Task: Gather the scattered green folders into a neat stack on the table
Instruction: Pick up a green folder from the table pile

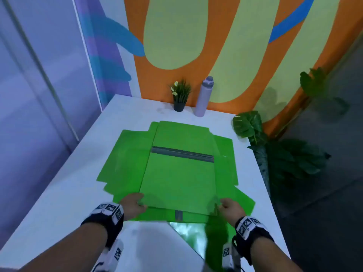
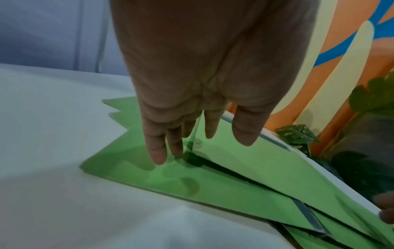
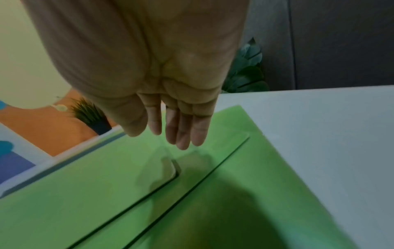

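Several green folders (image 1: 125,154) lie overlapped in the middle of the white table (image 1: 59,193). The top folder (image 1: 176,173), crossed by a grey strip, faces me. My left hand (image 1: 133,203) is at its near left corner, thumb on top. In the left wrist view the left hand (image 2: 202,151) has straight fingers on either side of that slightly raised corner of the top folder (image 2: 266,160). My right hand (image 1: 229,207) is at the near right corner. In the right wrist view the right hand (image 3: 162,139) has straight fingers just over the top folder (image 3: 95,168).
A small potted plant (image 1: 179,99) and a lilac bottle (image 1: 203,97) stand at the table's far edge by the painted wall. A large leafy plant (image 1: 275,154) stands off the right edge. A glossy green sheet (image 1: 188,234) lies near the front edge.
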Motion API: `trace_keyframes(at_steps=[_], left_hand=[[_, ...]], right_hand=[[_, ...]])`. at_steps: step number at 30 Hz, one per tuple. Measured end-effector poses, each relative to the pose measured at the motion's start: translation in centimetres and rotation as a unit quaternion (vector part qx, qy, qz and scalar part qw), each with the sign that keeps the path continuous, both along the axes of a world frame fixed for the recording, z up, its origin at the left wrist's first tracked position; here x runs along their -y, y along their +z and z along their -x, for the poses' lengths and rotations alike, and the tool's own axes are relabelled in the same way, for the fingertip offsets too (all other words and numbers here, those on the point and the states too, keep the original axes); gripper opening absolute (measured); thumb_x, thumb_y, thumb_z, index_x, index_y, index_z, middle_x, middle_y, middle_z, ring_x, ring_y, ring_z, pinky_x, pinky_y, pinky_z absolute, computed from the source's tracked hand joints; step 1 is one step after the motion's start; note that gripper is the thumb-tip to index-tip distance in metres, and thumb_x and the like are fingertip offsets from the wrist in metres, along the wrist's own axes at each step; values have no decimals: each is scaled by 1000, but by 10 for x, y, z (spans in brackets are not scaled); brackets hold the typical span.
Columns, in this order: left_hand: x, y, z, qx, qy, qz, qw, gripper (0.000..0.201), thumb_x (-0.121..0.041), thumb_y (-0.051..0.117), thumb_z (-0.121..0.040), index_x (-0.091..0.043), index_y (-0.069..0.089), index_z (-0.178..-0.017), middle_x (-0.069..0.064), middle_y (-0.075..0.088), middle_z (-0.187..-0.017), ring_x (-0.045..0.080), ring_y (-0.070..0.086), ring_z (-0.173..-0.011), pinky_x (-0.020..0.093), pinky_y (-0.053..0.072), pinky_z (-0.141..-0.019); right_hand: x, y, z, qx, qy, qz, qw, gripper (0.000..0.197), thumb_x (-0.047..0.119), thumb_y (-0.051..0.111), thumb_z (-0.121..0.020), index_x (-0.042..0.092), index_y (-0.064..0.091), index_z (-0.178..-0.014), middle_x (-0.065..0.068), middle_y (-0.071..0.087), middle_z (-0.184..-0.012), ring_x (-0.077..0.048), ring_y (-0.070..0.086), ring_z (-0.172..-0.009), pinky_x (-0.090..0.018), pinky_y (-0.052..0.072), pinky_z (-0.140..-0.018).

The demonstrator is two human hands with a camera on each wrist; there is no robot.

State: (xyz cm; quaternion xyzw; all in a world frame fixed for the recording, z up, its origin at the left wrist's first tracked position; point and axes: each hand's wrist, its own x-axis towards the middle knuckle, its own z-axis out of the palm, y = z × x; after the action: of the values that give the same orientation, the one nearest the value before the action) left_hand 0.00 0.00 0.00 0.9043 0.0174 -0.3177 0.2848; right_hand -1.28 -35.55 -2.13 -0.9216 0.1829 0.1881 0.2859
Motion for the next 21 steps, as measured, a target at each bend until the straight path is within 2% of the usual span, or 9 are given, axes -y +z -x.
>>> trace_keyframes(at_steps=[3, 6, 9, 11, 12, 16, 18, 19, 21], left_hand=[[9, -5, 3, -31, 11, 12, 999, 70, -38, 52, -94, -13, 25, -153, 9, 24, -162, 25, 31, -146, 34, 29, -118], [18, -3, 8, -52, 17, 5, 998, 73, -40, 50, -94, -11, 21, -154, 11, 22, -162, 26, 29, -146, 33, 29, -116], [22, 2, 14, -74, 15, 17, 997, 72, -37, 51, -94, -11, 21, -154, 11, 31, -158, 24, 38, -140, 30, 34, -110], [22, 8, 16, -74, 16, 29, 997, 72, -35, 52, -95, -12, 19, -154, 11, 31, -158, 24, 39, -140, 31, 35, -109], [20, 13, 15, -50, 18, 25, 998, 73, -35, 53, -95, -14, 17, -155, 11, 26, -160, 25, 34, -144, 31, 32, -112], [11, 45, -7, 115, 61, 25, 991, 88, -45, 57, -91, -16, 6, -156, 10, 3, -166, 26, 9, -152, 39, 14, -121], [6, 67, -24, 189, 93, 34, 977, 102, -51, 63, -83, -17, 1, -156, 10, -5, -165, 27, 2, -153, 47, 12, -122], [4, 79, -32, 222, 107, 29, 969, 109, -54, 67, -78, -18, -2, -156, 9, -9, -165, 28, -1, -153, 54, 12, -121], [0, 105, -42, 284, 128, -10, 950, 119, -58, 73, -70, -24, -2, -155, 5, -8, -166, 29, -2, -153, 65, 10, -117]], right_hand=[[-9, -6, -9, -29, -41, -22, 999, 48, 22, 54, -93, 6, 45, -137, -15, 58, -132, -27, 59, -112, -29, 46, -93], [-15, -10, -20, -40, -86, -35, 995, 42, 20, 57, -92, 0, 51, -127, -19, 61, -126, -25, 57, -95, -29, 48, -84], [-14, -6, -28, -14, -144, -56, 988, 50, 11, 56, -90, -2, 41, -136, -22, 51, -137, -34, 54, -116, -37, 46, -95], [-15, 6, -29, 47, -164, -98, 980, 55, 2, 53, -90, 3, 36, -143, -21, 45, -143, -36, 55, -114, -40, 50, -90], [-16, 13, -30, 88, -165, -122, 975, 54, 0, 52, -91, 5, 37, -143, -20, 45, -143, -34, 55, -113, -39, 51, -89], [-21, 53, -34, 204, -116, -195, 952, 44, 0, 54, -93, 11, 48, -134, -12, 44, -146, -31, 41, -134, -44, 34, -110], [-27, 74, -36, 261, -70, -229, 935, 39, -1, 55, -92, 30, 57, -115, -12, 55, -133, -28, 50, -125, -42, 40, -105], [-31, 86, -36, 298, -37, -239, 923, 48, -2, 56, -91, 44, 57, -101, -9, 63, -117, -24, 57, -111, -35, 46, -98], [-37, 109, -37, 351, 30, -245, 903, 62, -7, 56, -89, 55, 55, -86, 10, 63, -85, -8, 57, -83, -19, 47, -78]])
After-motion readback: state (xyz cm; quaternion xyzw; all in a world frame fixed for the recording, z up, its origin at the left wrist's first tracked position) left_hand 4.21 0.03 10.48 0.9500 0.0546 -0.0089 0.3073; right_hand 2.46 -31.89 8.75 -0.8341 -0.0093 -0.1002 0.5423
